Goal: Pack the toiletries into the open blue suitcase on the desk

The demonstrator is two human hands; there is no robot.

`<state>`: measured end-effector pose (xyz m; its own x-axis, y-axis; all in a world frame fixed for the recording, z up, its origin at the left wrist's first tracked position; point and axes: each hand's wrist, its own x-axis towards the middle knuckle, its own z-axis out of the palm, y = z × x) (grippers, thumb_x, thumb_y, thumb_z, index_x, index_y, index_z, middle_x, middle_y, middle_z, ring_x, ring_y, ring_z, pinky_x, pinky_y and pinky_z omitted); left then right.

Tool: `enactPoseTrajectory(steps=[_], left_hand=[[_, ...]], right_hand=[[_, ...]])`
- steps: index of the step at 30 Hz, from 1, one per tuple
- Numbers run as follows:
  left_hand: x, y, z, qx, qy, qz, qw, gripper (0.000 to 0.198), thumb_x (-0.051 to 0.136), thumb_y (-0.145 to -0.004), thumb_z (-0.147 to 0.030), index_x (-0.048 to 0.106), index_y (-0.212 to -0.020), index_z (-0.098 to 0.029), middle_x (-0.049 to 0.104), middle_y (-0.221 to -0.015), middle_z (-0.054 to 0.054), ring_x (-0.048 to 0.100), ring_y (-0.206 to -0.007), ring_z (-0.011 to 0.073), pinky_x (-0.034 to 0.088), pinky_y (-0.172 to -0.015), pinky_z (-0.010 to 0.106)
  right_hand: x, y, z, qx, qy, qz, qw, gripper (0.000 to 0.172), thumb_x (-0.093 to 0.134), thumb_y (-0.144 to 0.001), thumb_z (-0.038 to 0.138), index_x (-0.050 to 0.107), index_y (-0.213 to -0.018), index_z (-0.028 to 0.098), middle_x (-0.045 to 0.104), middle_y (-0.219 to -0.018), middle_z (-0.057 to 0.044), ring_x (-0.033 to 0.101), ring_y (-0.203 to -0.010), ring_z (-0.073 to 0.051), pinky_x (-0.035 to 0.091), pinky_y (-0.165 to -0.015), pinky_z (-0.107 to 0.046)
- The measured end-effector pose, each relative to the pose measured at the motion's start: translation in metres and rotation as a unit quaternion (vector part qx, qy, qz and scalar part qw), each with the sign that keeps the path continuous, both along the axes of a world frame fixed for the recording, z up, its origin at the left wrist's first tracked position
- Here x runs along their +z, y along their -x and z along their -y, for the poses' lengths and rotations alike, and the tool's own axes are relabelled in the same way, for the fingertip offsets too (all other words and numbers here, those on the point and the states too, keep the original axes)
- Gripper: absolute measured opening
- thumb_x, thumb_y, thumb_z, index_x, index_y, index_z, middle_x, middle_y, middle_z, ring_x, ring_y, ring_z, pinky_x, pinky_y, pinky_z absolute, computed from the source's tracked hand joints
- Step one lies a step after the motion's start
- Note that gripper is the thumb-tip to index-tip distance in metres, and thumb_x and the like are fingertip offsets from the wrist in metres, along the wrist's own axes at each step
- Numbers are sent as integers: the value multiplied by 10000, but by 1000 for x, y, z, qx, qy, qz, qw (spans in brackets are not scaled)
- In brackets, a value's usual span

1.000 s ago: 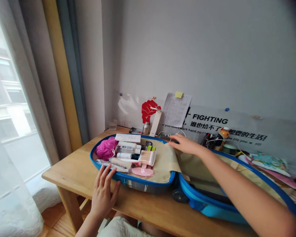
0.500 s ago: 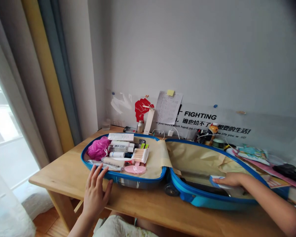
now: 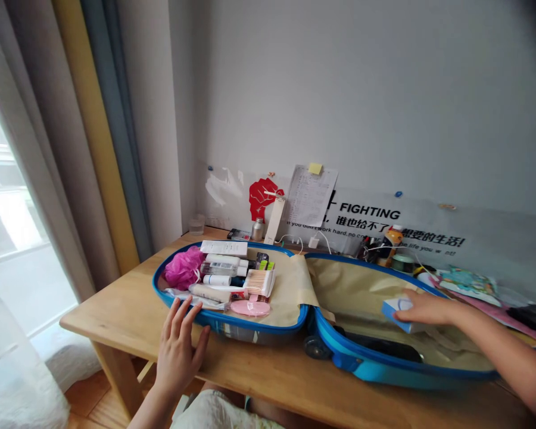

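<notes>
Two bare hands work at an open blue suitcase [image 3: 339, 357] lying flat on a wooden desk [image 3: 129, 310], its two halves lined with tan fabric. Left hand [image 3: 177, 348]: fingers spread wide and flat, palm down on the desk at the near edge of the left half, fingertips touching the blue rim; it holds nothing. Right hand [image 3: 422, 310]: reaching into the right half, fingers curled over a small blue-and-white box [image 3: 395, 313], which it grips above the tan lining near the far right side of that half.

Left half — packed along its left portion: a pink bath pouf [image 3: 183, 268] at the far left corner, a long white carton [image 3: 224, 248] against the far rim, several white tubes and bottles [image 3: 221, 273] in the middle, a pack of cotton swabs [image 3: 259, 282] to their right, and a flat pink oval item [image 3: 250, 308] nearest the viewer. A tan flap [image 3: 301, 283] lies over the hinge between the halves.

Far edge of the desk, against the wall — a small metal bottle [image 3: 258, 229], a white charger with cable [image 3: 313, 241], an orange-capped bottle [image 3: 390, 241] and assorted clutter to the right. A sheet of paper [image 3: 310, 195] and a red fist cut-out [image 3: 262, 196] hang on the wall; curtains [image 3: 71, 149] hang at left.
</notes>
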<state>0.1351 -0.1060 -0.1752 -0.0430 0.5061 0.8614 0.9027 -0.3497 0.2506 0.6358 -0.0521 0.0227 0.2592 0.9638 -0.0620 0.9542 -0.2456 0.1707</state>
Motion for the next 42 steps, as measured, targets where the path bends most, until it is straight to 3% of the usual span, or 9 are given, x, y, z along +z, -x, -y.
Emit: enactPoseTrajectory(steps=[3, 6, 8, 12, 17, 31, 42], left_hand=[[1, 0, 0, 1, -4, -4, 1000, 543, 514, -950, -272, 364, -1471, -249, 459, -1473, 134, 272, -1477, 329, 316, -1174, 549], [2, -1, 0, 3, -4, -7, 1000, 544, 515, -953, -271, 358, -1472, -248, 461, -1467, 136, 270, -1478, 327, 318, -1171, 545], [2, -1, 0, 4, -4, -8, 1000, 541, 514, -954, -276, 359, -1471, -247, 462, -1466, 136, 273, -1477, 326, 322, -1169, 542], [2, -1, 1, 6, -2, -9, 1000, 535, 512, -955, -282, 368, -1468, -235, 468, -1462, 139, 272, -1477, 323, 333, -1165, 528], [2, -2, 1, 9, 0, -7, 1000, 524, 507, -955, -279, 383, -1462, -231, 479, -1463, 132, 282, -1474, 317, 350, -1156, 518], [2, -1, 2, 15, 3, -16, 1000, 501, 501, -956, -271, 399, -1444, -223, 496, -1447, 137, 280, -1476, 312, 371, -1137, 510], [2, -2, 1, 12, 5, -14, 1000, 506, 491, -963, -272, 382, -1455, -228, 488, -1445, 141, 274, -1477, 313, 371, -1134, 518]], right_hand=[[30, 30, -12, 59, 12, -14, 998, 832, 608, -713, 522, 504, -1394, 56, 537, -1382, -300, 565, -1262, -392, 447, -1037, -405], [42, 81, -29, 146, -7, -20, 989, 945, 558, -752, 568, 328, -1503, 43, 384, -1518, -275, 399, -1398, -402, 327, -1143, -442], [39, 121, -40, 209, -13, -26, 977, 986, 549, -750, 607, 274, -1531, 73, 323, -1565, -232, 331, -1438, -380, 262, -1182, -430], [21, 197, -59, 316, 7, -42, 948, 1089, 623, -675, 662, 259, -1545, 120, 350, -1553, -195, 352, -1414, -382, 289, -1170, -446], [2, 253, -74, 395, 41, -42, 917, 1056, 689, -640, 612, 327, -1518, 150, 390, -1534, -181, 387, -1387, -380, 307, -1156, -465], [-10, 277, -89, 436, 94, -14, 895, 1011, 724, -605, 645, 456, -1438, 140, 465, -1466, -190, 424, -1349, -379, 333, -1142, -463], [-14, 278, -92, 433, 117, -33, 893, 1138, 768, -557, 638, 379, -1500, 132, 395, -1529, -193, 359, -1399, -406, 298, -1170, -496]])
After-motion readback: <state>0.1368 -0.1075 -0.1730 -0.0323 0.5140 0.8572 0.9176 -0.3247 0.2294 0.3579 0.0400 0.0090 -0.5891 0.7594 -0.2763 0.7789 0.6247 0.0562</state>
